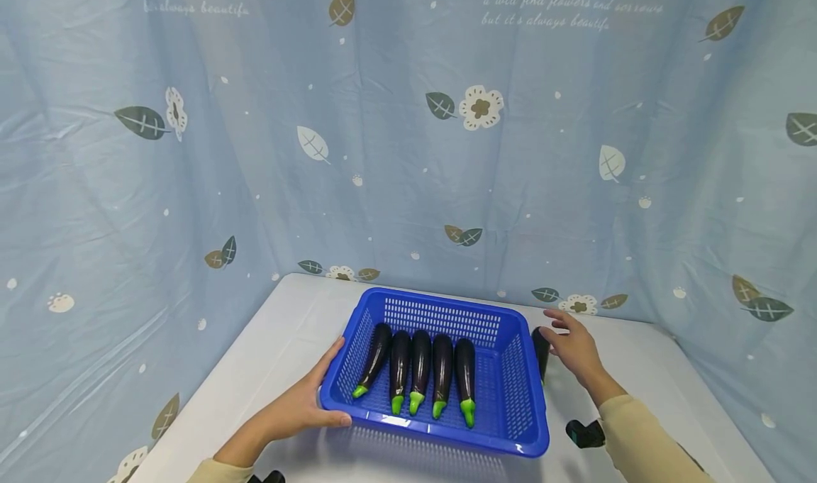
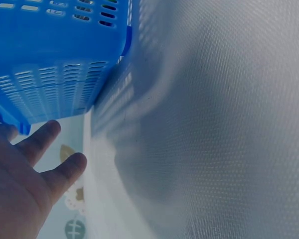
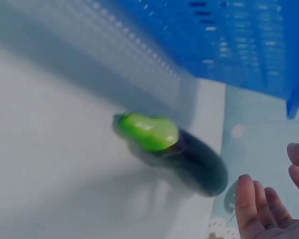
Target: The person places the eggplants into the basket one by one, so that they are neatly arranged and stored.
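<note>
A blue plastic basket (image 1: 440, 437) holds several dark eggplants (image 1: 420, 362) with green stem ends, lying side by side. My left hand (image 1: 319, 391) is at the basket's near left corner, thumb along the front and fingers up the left side. In the left wrist view its fingers (image 2: 65, 174) are spread and straight beside the basket wall. Outside the basket's right side lies another eggplant (image 3: 189, 159), partly hidden by the rim in the head view. Over its far end hovers my right hand (image 1: 572, 348), fingers loosely bent and holding nothing; the right wrist view shows a gap between them.
The basket stands on a white table (image 1: 306, 313). Behind and beside it hangs a blue curtain (image 1: 396, 150) printed with leaves and flowers. A black device (image 1: 585, 434) is by the right wrist.
</note>
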Available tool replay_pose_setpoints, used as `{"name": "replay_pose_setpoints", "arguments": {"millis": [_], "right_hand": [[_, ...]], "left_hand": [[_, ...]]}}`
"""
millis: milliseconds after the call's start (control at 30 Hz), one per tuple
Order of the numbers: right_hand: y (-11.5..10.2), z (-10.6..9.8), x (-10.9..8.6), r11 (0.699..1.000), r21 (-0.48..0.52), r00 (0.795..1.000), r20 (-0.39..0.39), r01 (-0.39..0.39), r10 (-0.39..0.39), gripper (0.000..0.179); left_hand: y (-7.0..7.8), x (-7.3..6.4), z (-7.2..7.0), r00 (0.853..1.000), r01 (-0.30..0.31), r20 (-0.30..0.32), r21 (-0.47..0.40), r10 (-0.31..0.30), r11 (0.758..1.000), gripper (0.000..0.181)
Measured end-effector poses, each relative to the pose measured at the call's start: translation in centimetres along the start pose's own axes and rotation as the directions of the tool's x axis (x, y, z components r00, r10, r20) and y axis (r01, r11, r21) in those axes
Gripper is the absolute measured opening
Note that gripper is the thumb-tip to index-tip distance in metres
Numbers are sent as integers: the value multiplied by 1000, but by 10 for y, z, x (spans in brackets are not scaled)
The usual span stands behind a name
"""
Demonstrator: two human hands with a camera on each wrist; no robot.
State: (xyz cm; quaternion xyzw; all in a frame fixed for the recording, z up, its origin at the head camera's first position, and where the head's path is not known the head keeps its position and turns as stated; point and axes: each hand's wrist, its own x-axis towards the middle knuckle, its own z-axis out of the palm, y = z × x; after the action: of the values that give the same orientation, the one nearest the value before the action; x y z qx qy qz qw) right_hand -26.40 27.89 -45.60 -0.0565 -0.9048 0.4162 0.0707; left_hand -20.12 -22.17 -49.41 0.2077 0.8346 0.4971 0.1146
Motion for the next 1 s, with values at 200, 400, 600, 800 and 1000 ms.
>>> {"name": "replay_pose_setpoints", "arguments": {"millis": [200, 400, 600, 800, 1000], "right_hand": [[20, 2, 5, 998, -29, 998, 24, -53, 54, 57], [32, 9, 5, 996, -17, 993, 83, -84, 85, 66], [38, 16, 7, 992, -5, 987, 101, -123, 123, 69], [38, 19, 7, 985, 25, 980, 113, -168, 164, 70], [36, 20, 7, 983, 35, 978, 113, -178, 173, 68]], "left_hand": [[0, 0, 0, 1000, 4, -1, 4, -4, 1000, 128], [0, 0, -1, 1000, 7, 2, 0, -7, 1000, 128], [0, 1, 0, 1000, 14, 3, -2, -14, 1000, 128], [1, 0, 0, 1000, 16, 12, -16, -16, 1000, 128], [1, 1, 0, 1000, 11, 7, -4, -11, 1000, 128]]}}
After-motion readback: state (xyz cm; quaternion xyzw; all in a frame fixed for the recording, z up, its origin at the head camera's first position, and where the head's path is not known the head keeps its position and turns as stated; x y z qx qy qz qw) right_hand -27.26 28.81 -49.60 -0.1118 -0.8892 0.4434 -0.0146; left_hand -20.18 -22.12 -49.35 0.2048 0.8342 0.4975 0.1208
